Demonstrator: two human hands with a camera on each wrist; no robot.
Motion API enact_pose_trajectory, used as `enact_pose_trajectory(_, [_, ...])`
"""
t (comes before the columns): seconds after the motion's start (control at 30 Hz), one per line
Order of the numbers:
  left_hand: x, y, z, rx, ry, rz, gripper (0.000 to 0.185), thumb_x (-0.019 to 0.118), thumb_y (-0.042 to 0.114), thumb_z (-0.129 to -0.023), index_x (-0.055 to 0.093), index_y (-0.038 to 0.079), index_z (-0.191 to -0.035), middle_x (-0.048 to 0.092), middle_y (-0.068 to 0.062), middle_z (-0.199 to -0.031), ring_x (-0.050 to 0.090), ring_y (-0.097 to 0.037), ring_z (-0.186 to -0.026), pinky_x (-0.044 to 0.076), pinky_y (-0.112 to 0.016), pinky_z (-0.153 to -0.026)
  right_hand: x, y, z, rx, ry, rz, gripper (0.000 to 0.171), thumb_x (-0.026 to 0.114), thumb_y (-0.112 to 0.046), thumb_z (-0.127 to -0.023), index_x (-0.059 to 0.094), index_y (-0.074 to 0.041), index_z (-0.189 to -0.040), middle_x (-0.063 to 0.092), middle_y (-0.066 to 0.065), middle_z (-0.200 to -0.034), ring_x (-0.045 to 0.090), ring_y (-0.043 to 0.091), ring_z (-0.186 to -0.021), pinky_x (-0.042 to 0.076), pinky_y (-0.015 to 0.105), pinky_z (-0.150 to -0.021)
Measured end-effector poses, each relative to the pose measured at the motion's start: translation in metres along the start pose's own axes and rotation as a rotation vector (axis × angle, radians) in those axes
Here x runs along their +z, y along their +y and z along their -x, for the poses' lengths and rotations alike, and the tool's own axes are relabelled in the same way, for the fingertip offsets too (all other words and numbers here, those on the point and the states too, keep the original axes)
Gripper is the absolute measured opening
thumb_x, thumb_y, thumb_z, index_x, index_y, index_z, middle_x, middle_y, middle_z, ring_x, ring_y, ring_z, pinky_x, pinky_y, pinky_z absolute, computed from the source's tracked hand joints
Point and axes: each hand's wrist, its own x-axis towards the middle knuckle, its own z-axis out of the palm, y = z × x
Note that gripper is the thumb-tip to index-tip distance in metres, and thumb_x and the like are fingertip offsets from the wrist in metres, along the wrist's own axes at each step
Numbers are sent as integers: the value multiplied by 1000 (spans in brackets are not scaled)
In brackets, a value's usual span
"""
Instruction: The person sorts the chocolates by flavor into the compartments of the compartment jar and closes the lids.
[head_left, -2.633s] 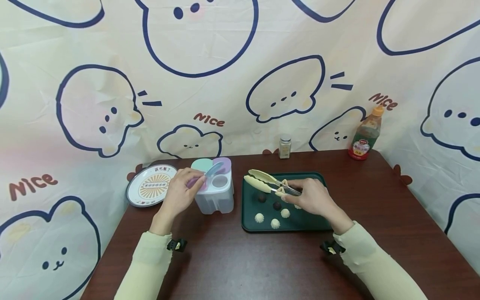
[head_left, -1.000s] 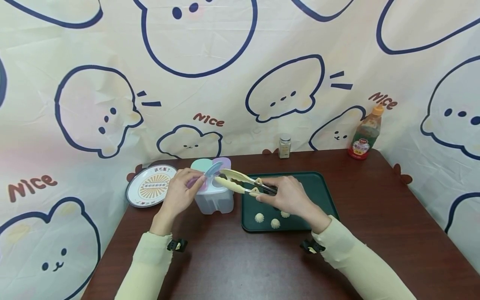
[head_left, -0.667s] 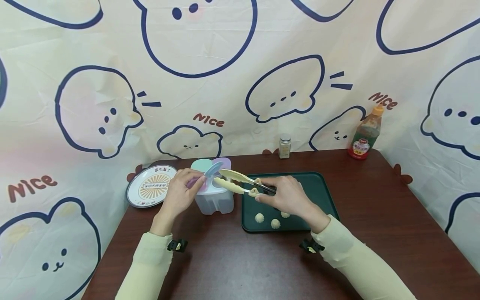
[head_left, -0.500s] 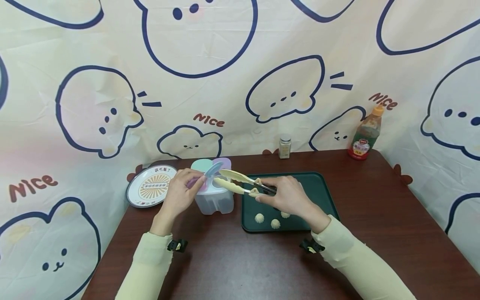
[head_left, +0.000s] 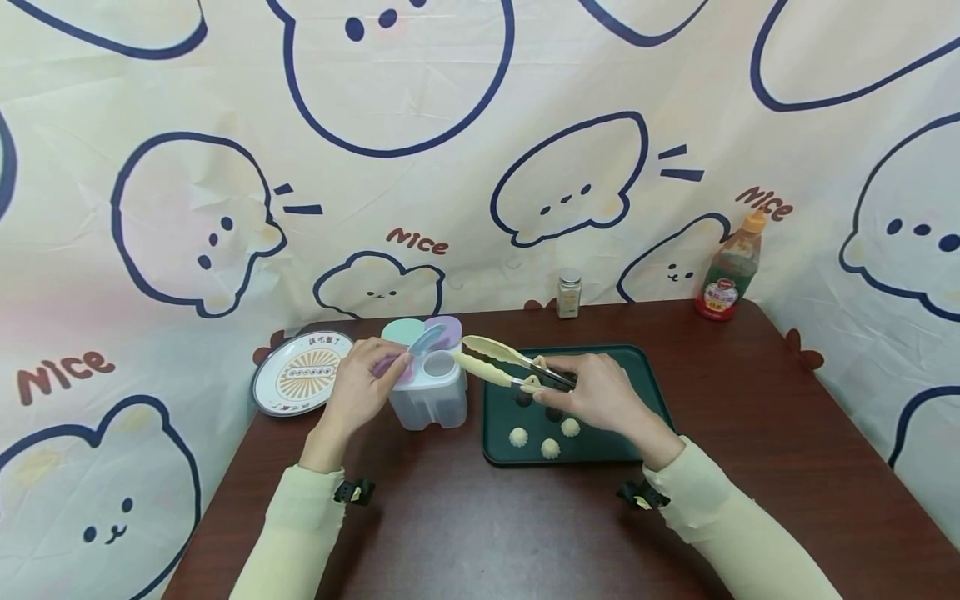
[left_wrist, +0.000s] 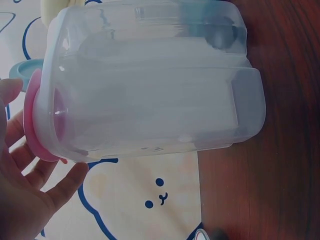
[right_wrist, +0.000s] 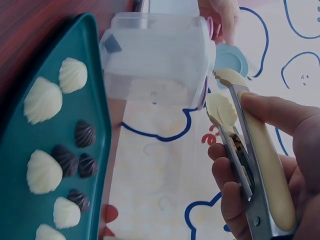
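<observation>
My right hand (head_left: 600, 396) grips the tongs (head_left: 510, 367), fingers curled round the metal arms near the hinge; the cream tips stand a little apart with nothing between them, raised above the gap between the box (head_left: 430, 387) and the tray (head_left: 645, 392); from the wrist view the tongs (right_wrist: 255, 150) show pale scalloped tips on steel arms, and my thumb (right_wrist: 280, 112) lies along the upper arm. My left hand (head_left: 360, 387) pinches the blue lid (head_left: 426, 340), tilted up off one round opening; the box is clear frosted plastic with pastel lids, pink, green and purple, and it stands on the table (head_left: 480, 533) just left of the tray; the left wrist view shows its clear wall (left_wrist: 150, 90) and pink lid edge (left_wrist: 32, 120) beside my fingers (left_wrist: 60, 185). On the dark green tray lie small shell-shaped sweets (right_wrist: 42, 100), some white, some dark brown (right_wrist: 84, 133), clustered near my right hand.
</observation>
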Motion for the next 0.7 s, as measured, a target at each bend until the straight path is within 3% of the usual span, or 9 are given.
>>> enact_pose_trajectory(0.27, [-1,1,1,-10,-12,3,33,63,40,-97,74,12,-110,70,-6,-111,54,-22,-111,43,-48,-95,-3,19,6,46,-11,29,55,78,-42,-82,68,-18,-130,65,-2,-75,45,13,-53,34,27,-46])
enact_pose_trajectory(0.47, [-2,2,1,-9,-7,0,33,63,41,-97,74,12,-109,70,-5,-110,54,-22,-110,43,-46,-95,-2,33,11,85,-35,37,57,79,-42,-82,67,-16,-131,65,-1,-74,41,13,-47,31,26,-44])
enact_pose_trajectory(0.7, [-2,2,0,-22,-20,7,34,63,41,-97,74,12,-110,69,-5,-111,54,-22,-111,43,-47,-96,2,47,16,97,-59,86,55,79,-43,-82,69,-16,-128,61,-3,-68,43,13,-54,33,27,-50])
